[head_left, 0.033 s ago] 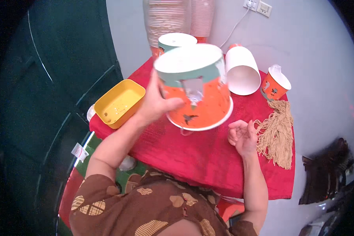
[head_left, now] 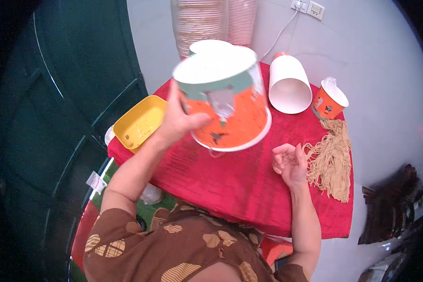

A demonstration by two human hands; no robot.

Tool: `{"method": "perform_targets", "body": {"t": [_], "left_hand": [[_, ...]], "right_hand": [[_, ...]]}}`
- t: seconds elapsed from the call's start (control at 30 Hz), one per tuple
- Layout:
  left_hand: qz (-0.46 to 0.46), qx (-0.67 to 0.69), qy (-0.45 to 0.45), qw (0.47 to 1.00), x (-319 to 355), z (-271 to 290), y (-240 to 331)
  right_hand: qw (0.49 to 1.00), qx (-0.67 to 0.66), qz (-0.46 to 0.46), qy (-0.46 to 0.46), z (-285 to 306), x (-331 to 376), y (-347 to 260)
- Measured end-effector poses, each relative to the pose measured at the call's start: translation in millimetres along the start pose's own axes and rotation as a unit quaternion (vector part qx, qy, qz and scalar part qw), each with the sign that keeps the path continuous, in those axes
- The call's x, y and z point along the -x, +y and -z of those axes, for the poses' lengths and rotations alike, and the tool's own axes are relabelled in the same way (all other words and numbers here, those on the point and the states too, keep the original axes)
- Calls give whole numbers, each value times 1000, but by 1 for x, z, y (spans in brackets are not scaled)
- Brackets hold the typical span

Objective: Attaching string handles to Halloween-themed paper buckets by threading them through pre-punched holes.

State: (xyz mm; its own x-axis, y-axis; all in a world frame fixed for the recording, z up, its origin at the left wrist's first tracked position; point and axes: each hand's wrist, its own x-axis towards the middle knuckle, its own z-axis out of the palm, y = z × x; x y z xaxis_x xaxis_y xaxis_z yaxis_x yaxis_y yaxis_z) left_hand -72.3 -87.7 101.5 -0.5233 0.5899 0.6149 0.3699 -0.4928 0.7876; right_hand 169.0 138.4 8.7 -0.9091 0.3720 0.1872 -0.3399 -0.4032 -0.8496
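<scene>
My left hand (head_left: 179, 120) grips the left side of a large paper bucket (head_left: 228, 113), orange with a green band, turned with its white base up and its wider rim down. A grey patch and a small dark mark show on its side; motion blurs it a little. The bucket hangs above the red-covered table (head_left: 211, 183). Over the table's right side rests my right hand (head_left: 290, 162), palm up, fingers loosely curled and thumb apart, with nothing seen in it. Close beside it lies a bundle of tan yarn (head_left: 332, 162), with loose strands toward the hand.
A yellow tub (head_left: 141, 123) with small bits inside sits at the left edge. Behind are another bucket (head_left: 207, 46), a white tub (head_left: 289, 84) on its side, an orange cup (head_left: 330, 99) and tall stacks of nested containers (head_left: 199, 26). A cord (head_left: 281, 35) runs down the wall.
My left hand has carried the bucket a short way left and slightly up. My right hand stays where it was.
</scene>
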Motion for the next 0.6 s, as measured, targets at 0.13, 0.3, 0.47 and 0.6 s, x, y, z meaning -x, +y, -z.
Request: {"method": "perform_targets", "body": {"t": [0.13,0.3,0.47,0.6], "left_hand": [[-50,-75,122,988,-16,66,15],[-65,-12,177,982,-56,123,0],[-72,95,166,979,-86,138,-2],[-58,104,144,983,-93,142,0]], "right_hand": [[999,32,-18,-17,-10,-2,2],[994,90,-49,-29,-13,-3,4],[988,141,-56,-22,-10,-1,7],[987,145,-63,-17,-11,-2,6]]}}
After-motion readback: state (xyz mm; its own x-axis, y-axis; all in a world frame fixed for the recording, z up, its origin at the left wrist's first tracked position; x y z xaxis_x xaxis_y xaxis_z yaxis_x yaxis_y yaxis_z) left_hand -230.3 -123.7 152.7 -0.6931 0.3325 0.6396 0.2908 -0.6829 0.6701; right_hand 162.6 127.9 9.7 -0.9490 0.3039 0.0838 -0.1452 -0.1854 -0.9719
